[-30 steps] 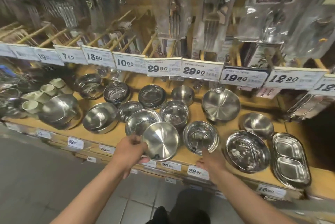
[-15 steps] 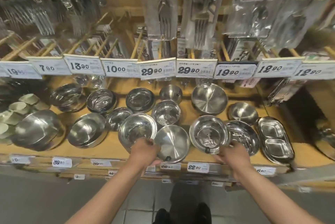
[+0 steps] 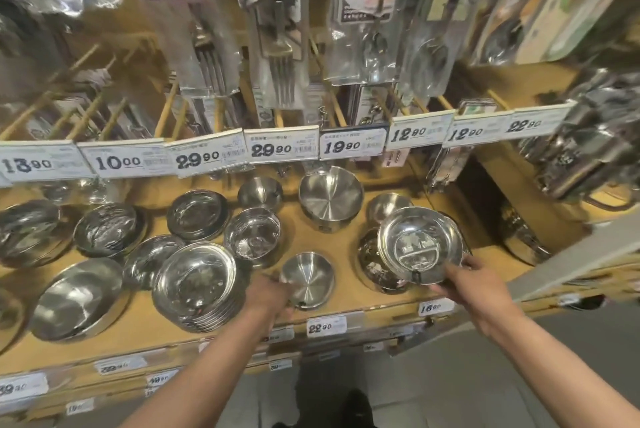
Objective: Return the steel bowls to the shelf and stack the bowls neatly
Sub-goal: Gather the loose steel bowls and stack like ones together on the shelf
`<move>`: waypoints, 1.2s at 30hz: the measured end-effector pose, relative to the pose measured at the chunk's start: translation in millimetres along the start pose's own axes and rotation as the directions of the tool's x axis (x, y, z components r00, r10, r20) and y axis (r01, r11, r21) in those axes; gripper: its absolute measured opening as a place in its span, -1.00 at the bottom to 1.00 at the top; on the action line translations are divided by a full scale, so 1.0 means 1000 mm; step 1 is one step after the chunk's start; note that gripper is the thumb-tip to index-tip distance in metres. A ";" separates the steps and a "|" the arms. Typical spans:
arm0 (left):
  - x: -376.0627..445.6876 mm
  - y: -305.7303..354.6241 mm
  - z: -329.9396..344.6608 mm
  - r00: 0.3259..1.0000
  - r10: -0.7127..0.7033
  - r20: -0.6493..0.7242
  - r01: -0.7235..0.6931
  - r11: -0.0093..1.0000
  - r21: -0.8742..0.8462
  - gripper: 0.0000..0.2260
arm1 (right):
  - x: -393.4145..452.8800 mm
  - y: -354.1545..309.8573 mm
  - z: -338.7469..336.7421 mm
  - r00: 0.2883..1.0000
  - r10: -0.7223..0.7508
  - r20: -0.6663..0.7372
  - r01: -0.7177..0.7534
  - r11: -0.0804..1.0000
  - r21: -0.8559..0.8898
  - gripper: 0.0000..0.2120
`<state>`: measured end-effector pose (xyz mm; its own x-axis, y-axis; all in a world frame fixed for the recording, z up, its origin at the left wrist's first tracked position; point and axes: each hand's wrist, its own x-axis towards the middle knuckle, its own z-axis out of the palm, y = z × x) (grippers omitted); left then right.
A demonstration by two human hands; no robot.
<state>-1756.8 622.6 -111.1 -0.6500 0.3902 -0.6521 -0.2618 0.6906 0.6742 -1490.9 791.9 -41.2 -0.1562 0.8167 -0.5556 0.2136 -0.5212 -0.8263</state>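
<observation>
Several steel bowls stand on a wooden shelf (image 3: 349, 239). My left hand (image 3: 268, 299) grips the near rim of a small brushed steel bowl (image 3: 306, 278) at the shelf's front edge. My right hand (image 3: 471, 284) holds a shiny shallow steel bowl (image 3: 417, 242) by its lower right rim, tilted and lifted over another shiny bowl (image 3: 372, 263) on the shelf. A stack of shiny bowls (image 3: 195, 284) sits just left of my left hand.
A tall brushed bowl (image 3: 330, 195) and smaller bowls (image 3: 254, 233) stand further back. Larger bowls (image 3: 74, 298) fill the left end. Price tags (image 3: 280, 149) hang over the shelf, with packed forks (image 3: 280, 78) and spoons above. Steel trays (image 3: 523, 233) lean at the right.
My right hand has lifted the shiny shallow bowl and carried it right, over the neighbouring bowl. My left hand still holds the small brushed bowl. The view has shifted right and closer.
</observation>
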 end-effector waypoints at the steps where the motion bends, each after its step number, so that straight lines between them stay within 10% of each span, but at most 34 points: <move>1: 0.003 0.000 0.003 1.000 -0.008 0.001 0.008 1.000 -0.009 -0.82 | 0.001 -0.001 -0.005 1.000 0.000 -0.005 0.000 1.000 0.018 -0.65; 17: -0.012 0.007 0.001 0.995 0.091 0.050 -0.090 0.996 -0.011 -0.91 | 0.015 -0.025 0.024 0.969 0.106 0.223 -0.099 0.994 -0.044 -0.68; 27: -0.068 0.015 -0.096 0.993 0.093 -0.070 -0.115 0.863 -0.492 -0.93 | -0.020 -0.024 0.136 0.784 0.065 0.617 0.069 0.979 -0.191 -0.74; 36: -0.062 -0.006 -0.181 0.988 0.141 -0.070 -0.156 0.820 -0.550 -0.87 | -0.080 -0.007 0.248 0.788 0.138 0.600 0.083 0.942 -0.326 -0.70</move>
<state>-1843.9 484.2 -12.6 -0.7286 0.4398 -0.5250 -0.5061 0.1706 0.8454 -1719.0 668.3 -14.2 -0.6718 0.4231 -0.6080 0.5027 -0.3425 -0.7937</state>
